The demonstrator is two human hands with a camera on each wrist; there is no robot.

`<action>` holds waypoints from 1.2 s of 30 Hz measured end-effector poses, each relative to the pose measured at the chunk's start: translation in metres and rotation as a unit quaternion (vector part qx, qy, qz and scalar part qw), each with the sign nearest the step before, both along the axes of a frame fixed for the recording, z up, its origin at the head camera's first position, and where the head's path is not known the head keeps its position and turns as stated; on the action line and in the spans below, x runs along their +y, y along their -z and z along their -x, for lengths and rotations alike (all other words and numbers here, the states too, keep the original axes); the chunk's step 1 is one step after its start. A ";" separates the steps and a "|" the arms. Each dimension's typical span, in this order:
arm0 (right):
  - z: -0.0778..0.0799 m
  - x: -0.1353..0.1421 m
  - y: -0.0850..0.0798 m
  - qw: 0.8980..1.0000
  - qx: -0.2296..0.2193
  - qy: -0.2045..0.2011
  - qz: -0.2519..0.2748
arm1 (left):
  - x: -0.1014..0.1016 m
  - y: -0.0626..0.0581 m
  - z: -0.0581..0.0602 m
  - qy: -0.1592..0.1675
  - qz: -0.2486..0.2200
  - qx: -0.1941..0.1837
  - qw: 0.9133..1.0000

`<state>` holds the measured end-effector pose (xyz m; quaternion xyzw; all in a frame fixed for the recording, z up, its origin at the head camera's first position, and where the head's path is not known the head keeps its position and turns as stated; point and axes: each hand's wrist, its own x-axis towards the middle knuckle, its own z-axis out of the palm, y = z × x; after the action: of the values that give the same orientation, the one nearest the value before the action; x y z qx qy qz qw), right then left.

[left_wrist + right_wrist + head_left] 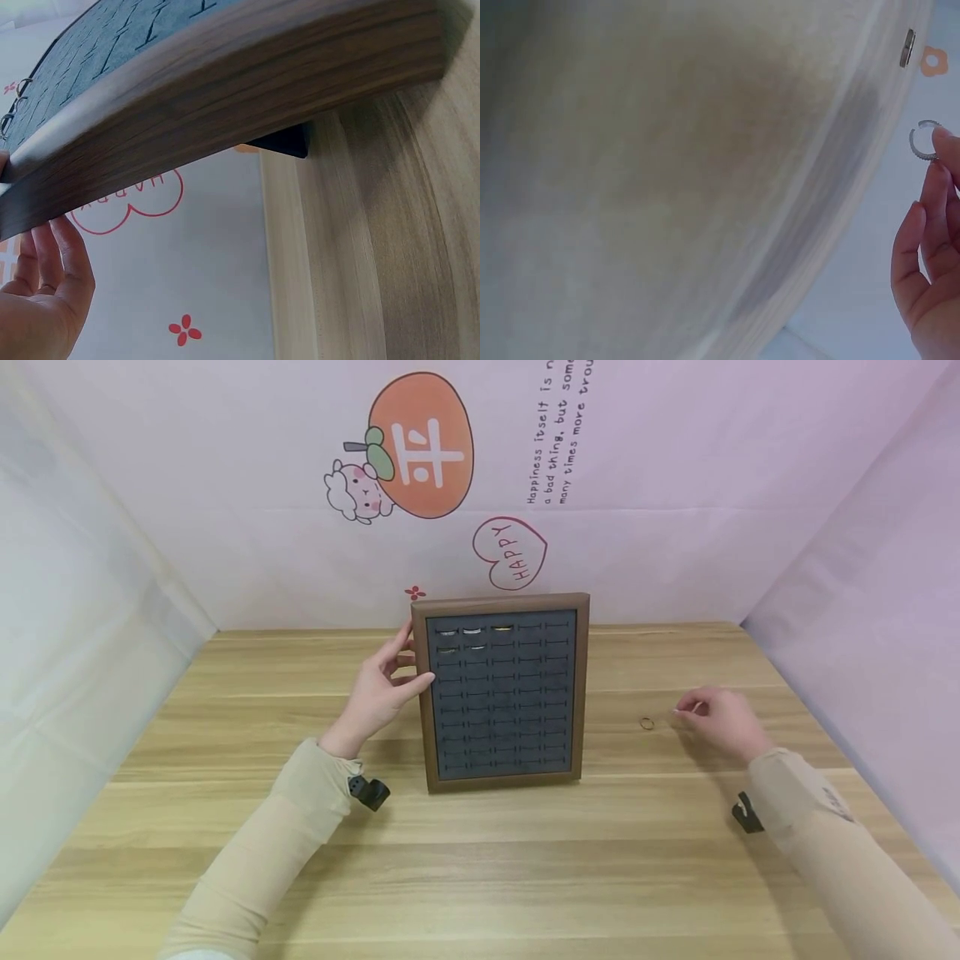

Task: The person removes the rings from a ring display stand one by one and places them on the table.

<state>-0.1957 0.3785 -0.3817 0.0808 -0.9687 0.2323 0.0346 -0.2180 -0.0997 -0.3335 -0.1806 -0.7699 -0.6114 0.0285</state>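
A ring display board with a brown wooden frame and dark slotted padding stands tilted back on the table. Several rings sit in its top two rows at the left, among them a gold ring. My left hand grips the frame's left side, thumb on the front and fingers behind. To the right of the board, my right hand pinches a silver open-ended ring between thumb and finger, just above the table. Another ring lies on the tabletop between that hand and the board.
The wooden table stretches out around the board. Behind it hangs a pale cloth with printed cartoons and lettering, and white cloth also borders both sides. A dark support piece shows behind the frame in the left wrist view.
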 end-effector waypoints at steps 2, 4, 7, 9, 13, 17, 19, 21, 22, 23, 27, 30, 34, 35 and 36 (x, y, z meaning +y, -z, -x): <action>0.002 0.000 0.002 1.000 0.001 -0.002 -0.005 | 0.000 0.000 0.000 -0.001 0.001 0.000 1.000; 0.004 -0.001 0.003 1.000 0.002 -0.006 -0.011 | 0.000 0.000 0.000 0.000 -0.002 0.000 1.000; 0.007 -0.002 0.004 1.000 0.006 -0.012 -0.025 | 0.000 -0.001 0.000 0.003 -0.006 0.000 1.000; 0.007 -0.003 0.005 0.999 0.002 -0.016 -0.031 | 0.000 0.000 0.000 0.004 -0.008 0.000 1.000; 0.007 -0.006 0.004 0.999 -0.011 -0.027 -0.036 | -0.001 0.001 0.000 0.008 -0.013 0.000 1.000; 0.006 -0.008 0.004 0.998 -0.020 -0.038 -0.044 | 0.000 0.000 0.000 0.010 -0.018 -0.001 1.000; 0.005 -0.008 0.004 0.998 -0.025 -0.041 -0.047 | 0.000 0.000 -0.001 0.010 -0.019 -0.001 1.000; 0.005 -0.008 0.004 0.997 -0.028 -0.044 -0.049 | 0.000 -0.001 -0.001 0.010 -0.018 0.000 1.000; 0.005 -0.008 0.005 0.997 -0.030 -0.045 -0.051 | 0.000 -0.001 -0.001 0.009 -0.017 0.000 1.000; 0.005 -0.007 0.006 0.997 -0.033 -0.045 -0.052 | 0.000 -0.001 -0.001 0.009 -0.016 -0.001 1.000; 0.007 -0.006 0.008 0.997 -0.036 -0.046 -0.059 | 0.001 -0.002 -0.001 0.008 -0.014 -0.002 1.000; 0.007 -0.006 0.009 0.996 -0.033 -0.047 -0.062 | 0.000 -0.001 0.000 0.007 -0.012 0.000 1.000; 0.005 -0.006 0.007 0.997 -0.031 -0.045 -0.055 | 0.000 0.000 0.000 0.009 -0.015 0.000 1.000; 0.004 -0.006 0.005 0.997 -0.032 -0.042 -0.050 | 0.000 0.000 0.000 0.010 -0.015 -0.001 1.000; 0.002 -0.006 0.004 0.998 -0.033 -0.040 -0.044 | 0.000 0.000 0.000 0.009 -0.015 -0.001 1.000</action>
<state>-0.1978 0.3722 -0.3853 0.1131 -0.9747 0.1927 -0.0098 -0.2183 -0.0999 -0.3338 -0.1867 -0.7590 -0.6233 0.0248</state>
